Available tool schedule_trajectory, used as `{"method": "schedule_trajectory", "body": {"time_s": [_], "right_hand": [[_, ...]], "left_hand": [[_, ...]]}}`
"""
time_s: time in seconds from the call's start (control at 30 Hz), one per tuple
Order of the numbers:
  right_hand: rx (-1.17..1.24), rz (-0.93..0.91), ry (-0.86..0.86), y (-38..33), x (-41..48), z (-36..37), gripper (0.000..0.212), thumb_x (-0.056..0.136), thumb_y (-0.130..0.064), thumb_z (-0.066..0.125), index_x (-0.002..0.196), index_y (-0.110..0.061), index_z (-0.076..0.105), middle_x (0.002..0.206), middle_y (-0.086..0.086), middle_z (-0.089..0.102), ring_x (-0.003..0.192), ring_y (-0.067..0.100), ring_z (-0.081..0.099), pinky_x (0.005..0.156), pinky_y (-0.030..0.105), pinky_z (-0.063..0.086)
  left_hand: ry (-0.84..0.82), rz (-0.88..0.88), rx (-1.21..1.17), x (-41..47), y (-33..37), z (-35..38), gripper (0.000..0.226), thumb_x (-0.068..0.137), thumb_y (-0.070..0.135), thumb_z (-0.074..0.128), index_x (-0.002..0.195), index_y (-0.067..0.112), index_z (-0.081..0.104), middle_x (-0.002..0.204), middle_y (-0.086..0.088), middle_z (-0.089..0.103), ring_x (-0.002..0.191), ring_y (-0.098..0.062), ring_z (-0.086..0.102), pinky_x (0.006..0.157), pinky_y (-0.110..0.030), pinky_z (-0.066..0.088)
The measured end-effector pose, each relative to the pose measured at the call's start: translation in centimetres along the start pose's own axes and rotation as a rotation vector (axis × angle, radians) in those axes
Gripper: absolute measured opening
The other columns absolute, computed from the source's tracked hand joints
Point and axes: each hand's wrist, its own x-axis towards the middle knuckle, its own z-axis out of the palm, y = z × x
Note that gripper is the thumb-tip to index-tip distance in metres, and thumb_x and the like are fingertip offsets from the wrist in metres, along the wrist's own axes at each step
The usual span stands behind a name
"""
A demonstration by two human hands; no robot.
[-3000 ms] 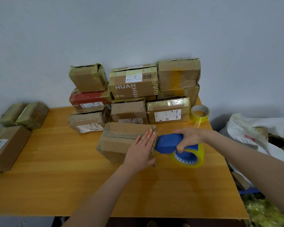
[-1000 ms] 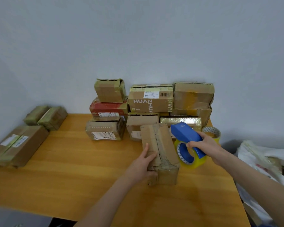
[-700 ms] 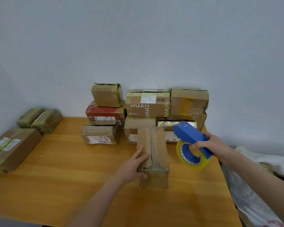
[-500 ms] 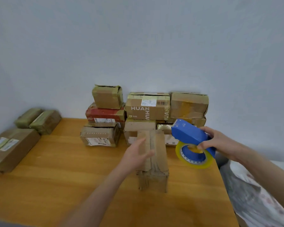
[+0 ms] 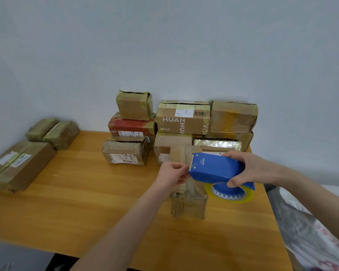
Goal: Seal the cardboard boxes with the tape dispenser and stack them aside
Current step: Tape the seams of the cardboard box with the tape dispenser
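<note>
Right hand: the right hand [image 5: 250, 169] is wrapped round the rear of the blue tape dispenser [image 5: 215, 169], thumb underneath and fingers over the top, holding it level with the nose pointing left.
Left hand: the left hand [image 5: 172, 174] is up at the nose, fingertips pinched on the pale tape end [image 5: 190, 166] at the front lip.
Change: half a second ago the left hand lay flat on the box top and the dispenser hung off to the right. Now that hand has left the box, and the dispenser has swung across above it.
Roll: the yellow tape roll [image 5: 229, 192] hangs under the dispenser on its blue hub.
Box: the worn cardboard box [image 5: 188, 200] stands on the tabletop [image 5: 86, 202] below both hands. Its corrugated edges are crumpled, a seam runs down the middle, and neither hand touches it.
Behind: the stacked boxes [image 5: 182, 120] sit against the wall, just beyond it.
</note>
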Motion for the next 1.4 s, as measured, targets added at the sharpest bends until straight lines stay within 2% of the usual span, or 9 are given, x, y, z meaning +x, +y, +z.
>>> {"method": "schedule_trajectory", "body": {"time_s": [0.13, 0.23, 0.33, 0.5, 0.67, 0.8, 1.0, 1.27, 1.4], "right_hand": [[-0.236, -0.078, 0.058, -0.5, 0.4, 1.1, 0.053, 0.057, -0.056, 0.075, 0.103, -0.052, 0.049, 0.098, -0.027, 0.056, 0.093, -0.013, 0.054, 0.067, 0.008, 0.048], [-0.298, -0.118, 0.06, -0.6, 0.4, 1.8, 0.056, 0.057, -0.064, 0.07, 0.105, -0.059, 0.043, 0.101, -0.028, 0.055, 0.094, -0.004, 0.057, 0.073, 0.016, 0.052], [-0.288, -0.127, 0.045, -0.2, 0.1, 2.0, 0.064, 0.054, -0.066, 0.066, 0.114, -0.052, 0.046, 0.103, -0.025, 0.057, 0.094, 0.001, 0.059, 0.077, 0.023, 0.054], [-0.329, -0.027, 0.03, 2.6, -2.2, -0.3, 0.066, 0.054, -0.061, 0.066, 0.116, -0.048, 0.049, 0.103, -0.02, 0.059, 0.092, 0.004, 0.06, 0.078, 0.023, 0.052], [-0.364, 0.052, -0.02, 4.6, -3.1, -0.4, 0.07, 0.055, -0.059, 0.068, 0.12, -0.048, 0.045, 0.102, -0.022, 0.057, 0.088, -0.005, 0.058, 0.066, 0.012, 0.045], [-0.361, 0.073, -0.028, 5.8, -3.0, 0.3, 0.067, 0.071, -0.042, 0.079, 0.125, -0.046, 0.04, 0.107, -0.022, 0.056, 0.092, 0.002, 0.059, 0.077, 0.021, 0.05], [-0.4, 0.115, -0.008, 7.1, -2.2, 0.8, 0.071, 0.072, -0.041, 0.079, 0.132, -0.041, 0.041, 0.112, -0.016, 0.058, 0.097, 0.009, 0.059, 0.085, 0.032, 0.052], [-0.351, 0.15, -0.047, 9.0, -0.9, 2.5, 0.068, 0.071, -0.04, 0.079, 0.13, -0.037, 0.044, 0.111, -0.015, 0.058, 0.098, 0.008, 0.059, 0.086, 0.031, 0.052], [-0.304, 0.155, -0.069, 9.3, -0.2, 3.2, 0.07, 0.072, -0.036, 0.079, 0.132, -0.034, 0.043, 0.113, -0.009, 0.058, 0.102, 0.012, 0.058, 0.09, 0.034, 0.052]], "left_hand": [[0.089, 0.046, 0.165, -0.5, -0.4, -0.4, 0.013, 0.092, 0.019, 0.063, 0.081, 0.018, 0.071, 0.073, 0.002, 0.07, 0.057, -0.002, 0.062, 0.051, -0.014, 0.047], [0.109, 0.035, 0.181, -1.0, -0.8, -0.8, 0.015, 0.092, 0.018, 0.062, 0.08, 0.017, 0.07, 0.07, 0.001, 0.069, 0.051, -0.001, 0.06, 0.048, -0.014, 0.047], [0.107, 0.052, 0.206, -1.8, -1.4, -2.2, 0.014, 0.09, 0.02, 0.065, 0.077, 0.015, 0.071, 0.065, 0.003, 0.067, 0.049, 0.001, 0.058, 0.05, -0.015, 0.048], [0.215, -0.01, 0.16, -2.8, -3.5, -7.7, 0.013, 0.088, 0.021, 0.068, 0.081, 0.011, 0.072, 0.067, 0.001, 0.065, 0.056, -0.007, 0.052, 0.049, -0.014, 0.047], [0.244, -0.028, 0.189, -2.9, -5.8, -7.6, 0.017, 0.089, 0.021, 0.067, 0.076, 0.012, 0.072, 0.062, 0.003, 0.066, 0.045, 0.001, 0.05, 0.046, -0.016, 0.046], [0.269, -0.001, 0.239, -2.4, -6.5, -7.2, 0.018, 0.089, 0.023, 0.068, 0.073, 0.016, 0.073, 0.059, 0.008, 0.066, 0.045, 0.001, 0.051, 0.046, -0.016, 0.045], [0.288, -0.008, 0.284, -1.3, -7.4, -6.4, 0.019, 0.09, 0.024, 0.067, 0.074, 0.016, 0.073, 0.064, 0.003, 0.065, 0.054, -0.007, 0.051, 0.047, -0.018, 0.045], [0.304, -0.028, 0.344, 0.1, -8.6, -5.5, 0.022, 0.089, 0.027, 0.068, 0.068, 0.019, 0.069, 0.069, 0.002, 0.07, 0.063, -0.012, 0.061, 0.047, -0.02, 0.048], [0.311, -0.08, 0.347, 0.6, -9.8, -4.6, 0.016, 0.088, 0.03, 0.068, 0.085, 0.017, 0.075, 0.074, 0.008, 0.071, 0.063, -0.01, 0.059, 0.049, -0.022, 0.051]]}}
